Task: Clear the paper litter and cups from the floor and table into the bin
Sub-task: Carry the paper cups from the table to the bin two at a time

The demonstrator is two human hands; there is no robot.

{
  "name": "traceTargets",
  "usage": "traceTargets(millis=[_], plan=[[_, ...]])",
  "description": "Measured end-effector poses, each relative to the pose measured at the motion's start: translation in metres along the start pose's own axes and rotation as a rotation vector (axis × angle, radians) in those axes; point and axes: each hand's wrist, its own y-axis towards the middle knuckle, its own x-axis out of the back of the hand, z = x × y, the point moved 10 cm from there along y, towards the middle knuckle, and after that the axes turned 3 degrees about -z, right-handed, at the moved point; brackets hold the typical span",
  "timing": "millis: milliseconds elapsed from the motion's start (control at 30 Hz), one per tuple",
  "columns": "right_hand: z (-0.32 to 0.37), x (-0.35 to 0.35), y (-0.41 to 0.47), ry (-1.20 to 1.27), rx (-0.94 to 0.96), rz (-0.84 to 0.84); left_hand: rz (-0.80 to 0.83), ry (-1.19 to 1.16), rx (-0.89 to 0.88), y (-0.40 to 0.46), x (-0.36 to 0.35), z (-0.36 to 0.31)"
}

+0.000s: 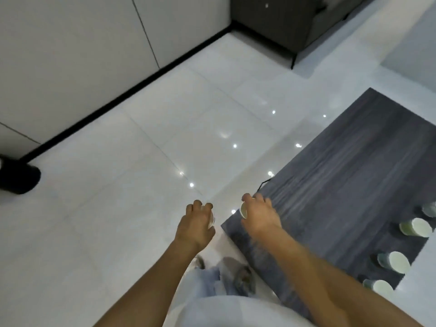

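My left hand (197, 223) grips a white paper cup (211, 220) from above; only its rim shows at the fingers. My right hand (259, 214) grips another white paper cup (243, 211) over the near corner of the dark grey table (342, 175). Both hands hover above the white floor, side by side. Several paper cups lie tipped on the table's right side: one (416, 227) greenish, one (394, 261) grey-blue, one (378, 287) near the edge, and one (429, 208) cut off by the frame. A black bin (18, 177) stands at the far left by the wall.
Glossy white tile floor (141, 185) spreads between me and the bin. A white wall with black skirting (132, 90) runs along the left. A dark sofa (295, 24) stands at the back. My legs and shoes (243, 277) are below my hands.
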Motion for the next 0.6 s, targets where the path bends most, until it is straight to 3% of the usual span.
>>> traceTargets(millis=[233, 400, 600], plan=[[0.226, -0.024, 0.017, -0.128, 0.341, 0.026, -0.161, -0.163, 0.292, -0.051, 0.075, 0.188], [0.397, -0.075, 0.004, -0.176, 0.542, 0.076, -0.19, -0.21, 0.492, -0.112, 0.107, 0.343], [0.549, -0.119, -0.007, -0.224, 0.727, 0.128, -0.195, -0.241, 0.669, -0.17, 0.136, 0.482]])
